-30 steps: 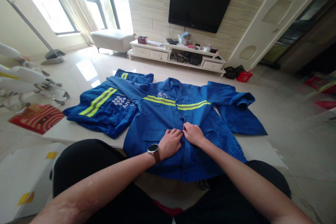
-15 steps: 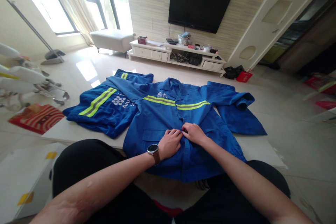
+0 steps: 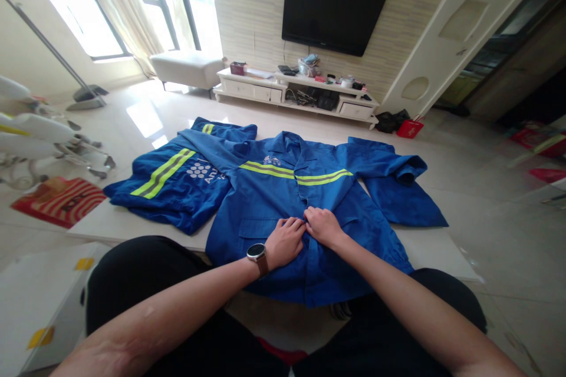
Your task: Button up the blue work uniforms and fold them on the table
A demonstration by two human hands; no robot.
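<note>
My left hand (image 3: 286,242) and right hand (image 3: 322,227) meet at the front placket of a blue work jacket (image 3: 269,203). Fingers of both hands are drawn in narrow, pinching the placket fabric; the exact fastening point is hidden beneath the fingertips. A round-faced wristwatch (image 3: 256,251) with a brown strap sits on my left wrist.

The jacket lies front side up directly under both hands, its collar beyond them and its hem toward me. A yellow-and-grey reflective stripe (image 3: 267,170) crosses the chest ahead of the hands.

To the left of my left hand, a second blue reflective garment (image 3: 177,200) lies bunched, with white lettering; one jacket sleeve overlaps it. To the right of my right hand, a piece of blue cloth (image 3: 407,203) lies partly under the other sleeve. A white table (image 3: 442,253) supports these items. Well beyond the hands, a flat-screen television (image 3: 338,3) hangs above a white TV cabinet (image 3: 252,89).
</note>
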